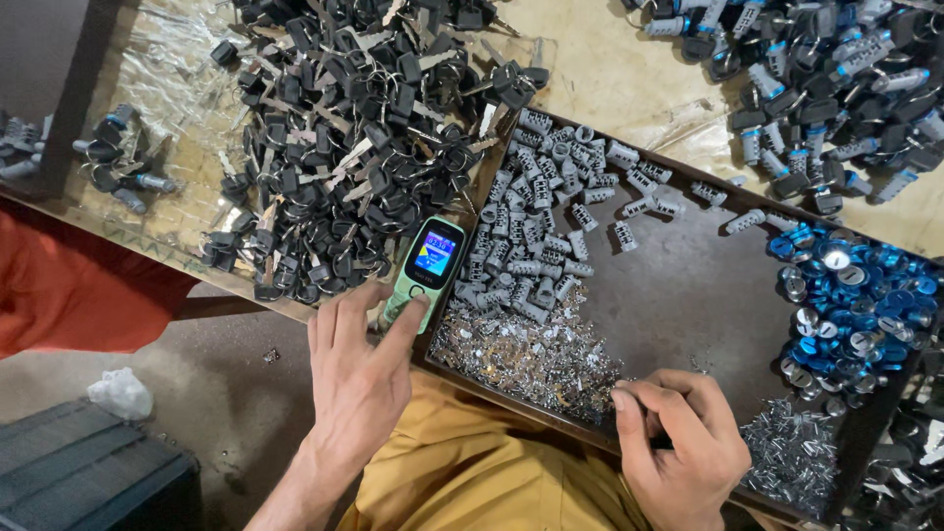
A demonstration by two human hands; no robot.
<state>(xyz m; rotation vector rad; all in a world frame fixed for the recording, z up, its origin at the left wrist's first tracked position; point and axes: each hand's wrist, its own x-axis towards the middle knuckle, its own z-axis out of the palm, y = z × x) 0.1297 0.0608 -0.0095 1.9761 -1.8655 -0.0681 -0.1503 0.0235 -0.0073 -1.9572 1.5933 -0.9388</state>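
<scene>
One green phone lies under the left hand fingertips.

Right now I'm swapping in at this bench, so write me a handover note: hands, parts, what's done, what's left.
Left hand: fingers on the green keypad phone at the tray's edge, screen lit.
Right hand: curled, pinching at the small silver bits; what it holds is hidden.
Tray: grey lock cylinders, blue caps, pins.
Black-headed keys heaped on the bench behind.
Done or left: no finished pile is distinguishable; parts lie sorted by kind.
</scene>
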